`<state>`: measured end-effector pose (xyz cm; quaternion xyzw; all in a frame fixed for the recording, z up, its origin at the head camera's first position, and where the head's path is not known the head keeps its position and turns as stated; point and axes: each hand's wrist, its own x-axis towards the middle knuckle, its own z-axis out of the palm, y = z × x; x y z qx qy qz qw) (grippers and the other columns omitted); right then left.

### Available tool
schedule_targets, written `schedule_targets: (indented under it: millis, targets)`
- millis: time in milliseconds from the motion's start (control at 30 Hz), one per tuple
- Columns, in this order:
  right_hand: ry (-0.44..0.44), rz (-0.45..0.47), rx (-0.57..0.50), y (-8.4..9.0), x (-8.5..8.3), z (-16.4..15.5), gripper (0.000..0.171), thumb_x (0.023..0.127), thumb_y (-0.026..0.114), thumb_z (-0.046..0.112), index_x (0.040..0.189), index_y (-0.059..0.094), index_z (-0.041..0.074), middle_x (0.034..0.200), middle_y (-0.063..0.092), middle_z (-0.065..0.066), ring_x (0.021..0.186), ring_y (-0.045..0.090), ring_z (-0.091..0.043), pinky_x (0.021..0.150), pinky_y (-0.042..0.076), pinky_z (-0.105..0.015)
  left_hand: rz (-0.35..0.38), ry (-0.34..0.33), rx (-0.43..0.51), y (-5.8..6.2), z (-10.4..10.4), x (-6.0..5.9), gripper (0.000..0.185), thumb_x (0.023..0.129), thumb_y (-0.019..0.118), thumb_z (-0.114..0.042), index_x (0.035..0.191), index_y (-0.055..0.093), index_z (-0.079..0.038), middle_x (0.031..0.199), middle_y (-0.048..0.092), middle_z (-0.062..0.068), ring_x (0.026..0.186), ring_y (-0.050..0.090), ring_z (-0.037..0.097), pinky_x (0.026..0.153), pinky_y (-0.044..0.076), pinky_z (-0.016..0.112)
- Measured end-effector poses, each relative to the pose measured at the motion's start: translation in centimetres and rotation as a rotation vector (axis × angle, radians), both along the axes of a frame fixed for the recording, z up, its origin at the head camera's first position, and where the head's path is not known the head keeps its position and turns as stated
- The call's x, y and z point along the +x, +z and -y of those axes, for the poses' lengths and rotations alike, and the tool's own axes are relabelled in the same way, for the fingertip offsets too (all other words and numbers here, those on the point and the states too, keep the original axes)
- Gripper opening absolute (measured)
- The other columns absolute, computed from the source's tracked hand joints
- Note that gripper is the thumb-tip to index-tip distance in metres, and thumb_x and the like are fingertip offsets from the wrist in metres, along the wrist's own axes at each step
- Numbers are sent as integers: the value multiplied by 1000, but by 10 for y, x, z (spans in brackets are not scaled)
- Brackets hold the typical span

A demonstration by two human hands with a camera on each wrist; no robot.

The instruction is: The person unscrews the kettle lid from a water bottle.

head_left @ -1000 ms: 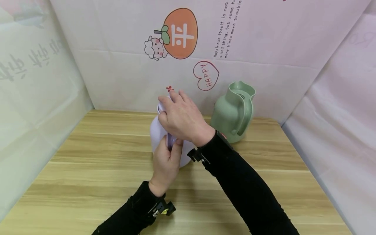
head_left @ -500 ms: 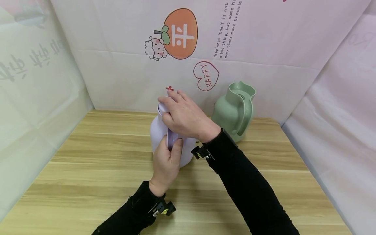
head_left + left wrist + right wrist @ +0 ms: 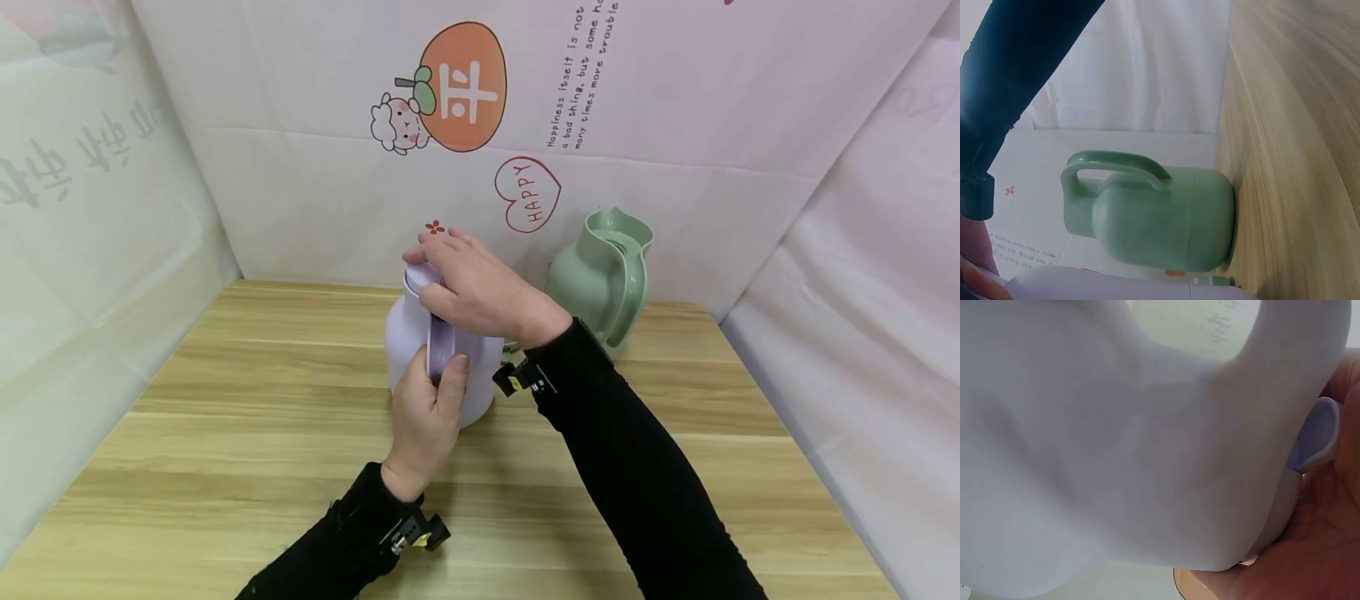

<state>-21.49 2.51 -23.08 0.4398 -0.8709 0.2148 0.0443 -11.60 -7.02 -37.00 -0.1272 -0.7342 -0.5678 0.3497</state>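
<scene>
Left hand grips the lilac jug handle while right hand clasps its lid, probably unscrewing; next, a firm twist

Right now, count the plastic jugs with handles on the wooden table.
2. The pale lilac plastic jug stands mid-table, its handle gripped by the left hand, its top covered by the right hand. The sage-green plastic jug stands behind, near the backdrop. None appears hidden.

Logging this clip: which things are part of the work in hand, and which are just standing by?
In use:
- lilac jug, left hand gripping its handle
- its lid, right hand curled over it

Standing by:
- green jug
- wooden table
</scene>
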Motion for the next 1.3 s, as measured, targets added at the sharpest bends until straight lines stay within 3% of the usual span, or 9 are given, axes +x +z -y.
schedule_targets:
  millis: [133, 267, 400, 500, 567, 733, 933, 1033, 1300]
  targets:
    - [-37, -30, 7, 4, 4, 3, 48, 98, 47, 25, 140, 58, 6, 146, 61, -4, 155, 34, -23, 131, 8, -38, -10, 2, 0, 0, 0, 0, 27, 107, 58, -28, 101, 60, -2, 77, 55, 5, 69, 54, 14, 60, 45, 28]
    - [-213, -154, 40, 7, 16, 10, 56, 102, 55, 45, 144, 58, 8, 147, 60, -9, 147, 45, -27, 127, 24, -43, -19, -6, 5, -1, 0, -1, 27, 108, 58, -28, 102, 61, -2, 78, 56, 5, 70, 54, 13, 61, 46, 27]
    - [-417, -226, 111, 6, 28, 21, 59, 103, 50, 61, 134, 64, 13, 124, 65, -14, 114, 61, -33, 97, 52, -46, -16, -30, 19, -1, 1, -1, 21, 108, 58, -23, 100, 58, -3, 76, 53, 2, 65, 49, 11, 57, 41, 26]
    - [-484, -202, 141, 4, 32, 26, 51, 104, 46, 62, 120, 64, 17, 107, 62, -11, 94, 60, -31, 73, 54, -46, -9, -37, 20, -1, 1, -1, 19, 107, 57, -20, 97, 56, -4, 74, 51, 1, 62, 46, 10, 55, 38, 25]
    - [-490, -189, 146, 3, 33, 27, 45, 106, 46, 59, 116, 63, 18, 105, 61, -10, 91, 59, -30, 70, 53, -45, -12, -33, 14, -1, 1, 0, 19, 107, 57, -20, 97, 56, -4, 75, 51, 1, 63, 46, 10, 55, 38, 25]
    - [-455, -209, 136, 1, 31, 24, 41, 107, 48, 51, 127, 64, 19, 107, 62, -10, 93, 61, -32, 73, 53, -44, -31, -33, 4, -1, 1, -1, 21, 108, 57, -23, 99, 57, -4, 77, 52, 3, 65, 47, 11, 56, 40, 26]
    - [-422, -218, 76, -1, 29, 22, 26, 104, 50, 40, 106, 63, 19, 91, 54, -2, 83, 55, -25, 65, 48, -40, -46, -27, 4, -3, 1, -2, 22, 108, 57, -23, 99, 59, -3, 78, 54, 4, 67, 50, 11, 57, 42, 26]
    - [-412, -232, 65, -2, 28, 21, 22, 102, 51, 37, 103, 63, 19, 92, 54, -1, 84, 56, -24, 64, 48, -40, -47, -19, 3, -3, 1, -3, 24, 108, 57, -26, 100, 59, -3, 79, 55, 4, 67, 51, 12, 58, 42, 26]
    - [-358, -301, 67, -2, 24, 20, 28, 97, 54, 32, 116, 68, 18, 101, 65, 0, 87, 62, -23, 68, 51, -40, -38, -15, 3, -1, 0, -1, 27, 108, 57, -28, 101, 60, -2, 78, 55, 5, 68, 51, 12, 58, 42, 25]
